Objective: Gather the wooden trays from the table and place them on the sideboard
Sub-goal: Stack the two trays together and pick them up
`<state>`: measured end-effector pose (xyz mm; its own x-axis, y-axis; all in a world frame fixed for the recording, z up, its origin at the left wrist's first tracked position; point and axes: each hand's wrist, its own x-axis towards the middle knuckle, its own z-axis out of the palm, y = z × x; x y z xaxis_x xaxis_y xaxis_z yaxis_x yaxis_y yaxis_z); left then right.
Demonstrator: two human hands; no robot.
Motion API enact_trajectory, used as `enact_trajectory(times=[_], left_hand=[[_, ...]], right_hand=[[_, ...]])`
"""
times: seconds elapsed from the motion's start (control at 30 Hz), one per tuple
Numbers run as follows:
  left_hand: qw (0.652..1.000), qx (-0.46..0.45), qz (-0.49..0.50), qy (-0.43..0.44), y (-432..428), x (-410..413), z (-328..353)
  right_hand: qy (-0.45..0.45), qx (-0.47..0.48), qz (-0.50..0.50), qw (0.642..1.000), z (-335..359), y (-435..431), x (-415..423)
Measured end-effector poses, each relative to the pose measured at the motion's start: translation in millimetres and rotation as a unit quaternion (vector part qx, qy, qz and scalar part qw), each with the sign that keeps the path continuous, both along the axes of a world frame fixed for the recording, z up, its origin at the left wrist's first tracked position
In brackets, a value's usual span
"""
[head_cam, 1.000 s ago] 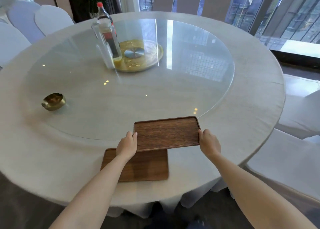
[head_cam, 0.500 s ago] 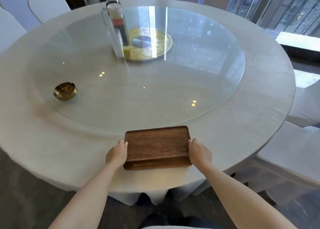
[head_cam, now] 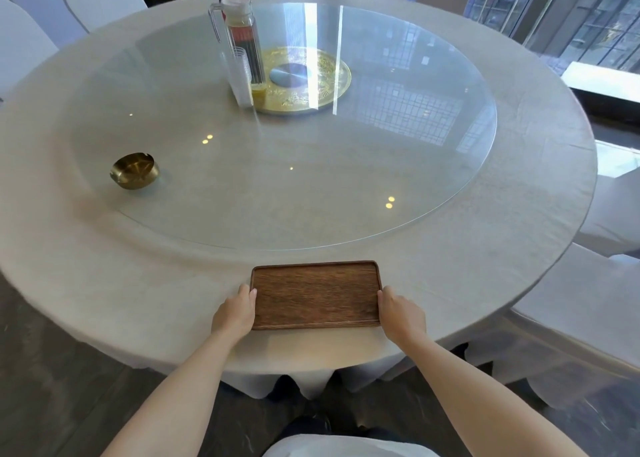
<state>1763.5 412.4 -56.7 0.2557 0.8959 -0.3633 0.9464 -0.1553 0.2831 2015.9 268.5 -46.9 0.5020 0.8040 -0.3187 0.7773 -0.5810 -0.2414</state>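
Note:
A dark wooden tray (head_cam: 316, 294) lies flat near the front edge of the round table (head_cam: 138, 283). It covers a second tray beneath it, which is hidden now. My left hand (head_cam: 234, 313) grips the tray's left short edge, fingers curled on the rim. My right hand (head_cam: 400, 313) holds the right short edge the same way. The sideboard is not in view.
A glass turntable (head_cam: 346, 186) covers the table's middle, with a gold centre disc (head_cam: 301, 79), a clear jug and bottle (head_cam: 240, 44) and a stack of cups. A brass ashtray (head_cam: 135, 171) sits at left. White-covered chairs (head_cam: 581, 304) stand at right and far left.
The upper tray was slid toward me and squared over the lower tray, which no longer shows. Both hands stayed on its short edges.

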Motion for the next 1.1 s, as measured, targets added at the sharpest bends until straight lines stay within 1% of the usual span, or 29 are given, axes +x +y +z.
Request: enact_trajectory(times=[0.27, 0.43, 0.5, 0.73, 0.83, 0.93, 1.1], left_hand=[[1.0, -0.015, 0.005, -0.018, 2.3, -3.9, 1.3], [0.996, -0.052, 0.068, -0.006, 7.1, -3.1, -1.7], [0.995, -0.06, 0.076, -0.001, 6.8, -1.7, -1.6], [0.991, -0.105, 0.079, -0.012, 4.0, 8.2, 0.0], [0.988, -0.122, 0.092, -0.022, 3.5, 8.6, -3.4], [0.984, -0.132, 0.102, -0.057, 5.3, 6.9, -7.5], [0.984, -0.126, 0.1, -0.082, 5.6, 6.3, -10.0]], right_hand=[[0.112, 0.009, -0.051, 0.992, 4.5, 0.8, 3.8], [0.18, 0.047, -0.15, 0.971, 10.2, 4.3, 5.3], [0.2, 0.055, -0.175, 0.962, 11.2, 7.8, 2.6], [0.25, 0.033, -0.208, 0.945, 6.5, 16.5, -0.5], [0.255, 0.009, -0.192, 0.948, 4.9, 18.2, 2.8], [0.251, -0.005, -0.19, 0.949, 5.1, 21.0, 3.9], [0.305, 0.01, -0.231, 0.924, 2.3, 17.6, 0.8]])
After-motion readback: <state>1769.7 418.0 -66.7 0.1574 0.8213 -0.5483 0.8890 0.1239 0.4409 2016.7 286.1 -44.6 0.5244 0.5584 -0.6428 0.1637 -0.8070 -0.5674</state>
